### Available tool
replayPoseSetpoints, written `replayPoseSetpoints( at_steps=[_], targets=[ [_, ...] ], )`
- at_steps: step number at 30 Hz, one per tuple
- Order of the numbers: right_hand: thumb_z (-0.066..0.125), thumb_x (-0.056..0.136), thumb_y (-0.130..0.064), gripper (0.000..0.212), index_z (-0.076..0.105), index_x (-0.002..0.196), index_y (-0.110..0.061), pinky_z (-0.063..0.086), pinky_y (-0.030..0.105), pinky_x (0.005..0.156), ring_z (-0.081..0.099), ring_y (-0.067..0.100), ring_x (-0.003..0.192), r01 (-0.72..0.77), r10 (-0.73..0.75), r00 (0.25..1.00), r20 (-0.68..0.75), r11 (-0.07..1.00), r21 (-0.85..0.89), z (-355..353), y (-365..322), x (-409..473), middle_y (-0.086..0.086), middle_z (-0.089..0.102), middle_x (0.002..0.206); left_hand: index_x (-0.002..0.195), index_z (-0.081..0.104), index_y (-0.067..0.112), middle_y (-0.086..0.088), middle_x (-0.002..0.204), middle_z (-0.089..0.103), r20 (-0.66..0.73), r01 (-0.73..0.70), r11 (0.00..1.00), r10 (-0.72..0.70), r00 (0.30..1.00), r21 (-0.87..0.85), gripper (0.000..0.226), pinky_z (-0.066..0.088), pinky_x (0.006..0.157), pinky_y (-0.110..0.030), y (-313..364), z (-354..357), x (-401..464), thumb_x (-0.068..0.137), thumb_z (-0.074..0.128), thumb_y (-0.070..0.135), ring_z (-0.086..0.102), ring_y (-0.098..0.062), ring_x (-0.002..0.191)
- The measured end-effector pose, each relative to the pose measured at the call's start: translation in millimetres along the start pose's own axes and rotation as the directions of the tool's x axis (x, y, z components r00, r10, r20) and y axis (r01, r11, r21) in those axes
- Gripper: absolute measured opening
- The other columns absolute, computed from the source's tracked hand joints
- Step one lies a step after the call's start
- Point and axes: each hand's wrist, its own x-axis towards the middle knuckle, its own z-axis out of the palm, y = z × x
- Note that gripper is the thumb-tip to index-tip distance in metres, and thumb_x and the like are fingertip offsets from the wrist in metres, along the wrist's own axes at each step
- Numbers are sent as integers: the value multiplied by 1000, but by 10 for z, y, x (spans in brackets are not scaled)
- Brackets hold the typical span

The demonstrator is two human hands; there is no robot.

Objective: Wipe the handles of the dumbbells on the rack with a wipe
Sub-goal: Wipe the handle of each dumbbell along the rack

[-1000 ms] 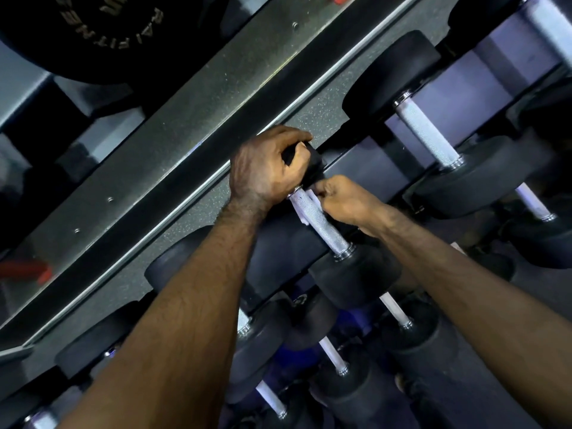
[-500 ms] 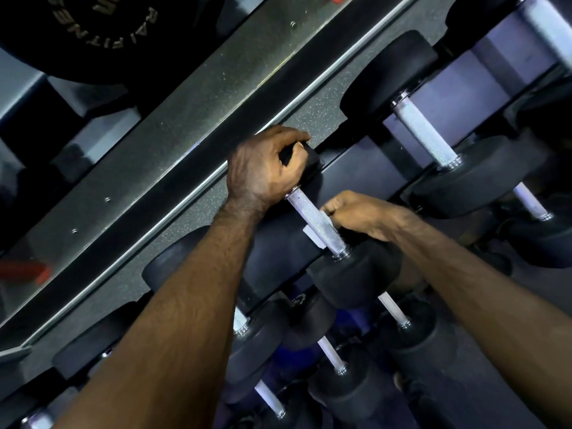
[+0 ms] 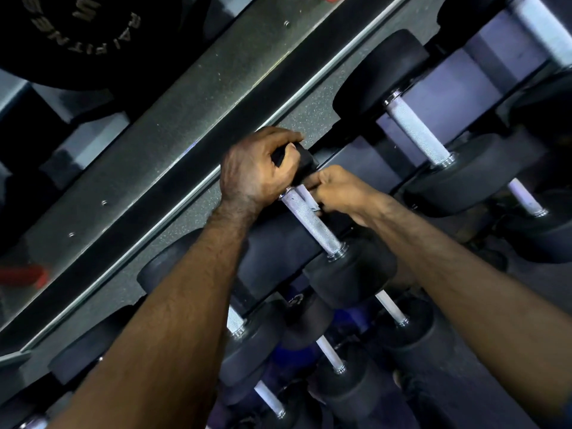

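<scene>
A black-headed dumbbell [image 3: 349, 267] lies tilted on the rack [image 3: 365, 168] — its knurled silver handle [image 3: 312, 221] partly wrapped, near the upper head, by a white wipe [image 3: 308, 196].

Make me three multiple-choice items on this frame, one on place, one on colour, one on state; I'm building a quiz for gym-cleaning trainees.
1. Where does the left hand rest?
A. on the far head of the dumbbell being wiped
B. on the floor
C. on the weight plate

2. What colour is the wipe?
A. red
B. white
C. green

3. What is the right hand doing?
A. hanging open and empty
B. pinching the wipe against the handle
C. lifting a dumbbell off the rack

Answers: 1 A, its fingers curl over the black head; 2 B, a pale strip shows beside the knurled bar; 3 B, its fingers close on the wipe at the handle's upper end.
</scene>
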Motion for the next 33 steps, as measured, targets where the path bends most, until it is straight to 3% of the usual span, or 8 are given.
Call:
replayPoseSetpoints(
  at_steps=[5,8,11,13,18,23,27,33],
  targets=[
    [55,77,1,25,77,85,-3,50,29,67,63,13,70,-70,89,989,121,986,-151,-69,298,-244,10,76,79,116,83,34,19,122,77,-2,-11,1000,11,1000,-3,37,47,82,-16,-24,0,-4,94,54,40,71,-6,105],
    [59,69,0,9,66,72,-6,40,31,60,52,21,67,-154,156,972,179,988,-23,-45,182,-181,11,61,69,116,83,33,19,122,77,2,-14,1000,14,1000,1,36,45,83,-14,-23,2,-5,95,55,39,71,-5,107],
    [83,79,-4,23,62,80,-11,49,29,63,59,19,69,-218,191,952,237,971,94,104,-57,-27,7,64,69,117,83,33,18,122,77,8,-20,1000,20,1000,7,35,47,84,-16,-18,10,-5,96,55,38,71,-5,108],
    [93,74,-15,37,59,89,-13,52,33,64,62,18,66,-221,205,955,214,974,53,242,3,-7,6,64,71,117,83,33,18,123,77,8,-23,1000,23,1000,4,35,48,85,-16,-13,4,0,96,55,37,71,-5,108],
    [79,78,-5,27,62,100,-8,53,37,64,66,16,59,-206,204,978,37,974,93,362,177,6,11,69,75,116,82,34,19,123,77,7,-16,1000,16,1000,-4,36,55,89,-24,-15,0,-4,96,54,40,72,-6,110],
    [72,78,0,14,68,91,-3,55,31,56,69,26,63,-177,177,984,7,976,127,316,-17,46,17,72,75,117,82,33,18,124,76,12,-17,1000,17,1000,-20,35,54,92,-24,-18,-7,1,96,55,39,71,-6,112],
    [79,83,-9,25,72,96,10,63,42,78,72,29,70,-237,233,971,59,968,81,224,150,-158,24,77,87,117,82,34,19,124,76,6,-14,1000,15,1000,-23,36,56,91,-27,-24,-3,3,95,54,41,72,-6,110],
    [78,69,-15,19,74,81,0,61,49,76,75,35,70,-104,103,995,11,992,66,248,-59,68,19,76,76,116,83,34,19,123,77,4,-18,1000,18,1000,-13,35,54,91,-23,-16,-3,9,95,56,38,72,-5,110]
  ],
)
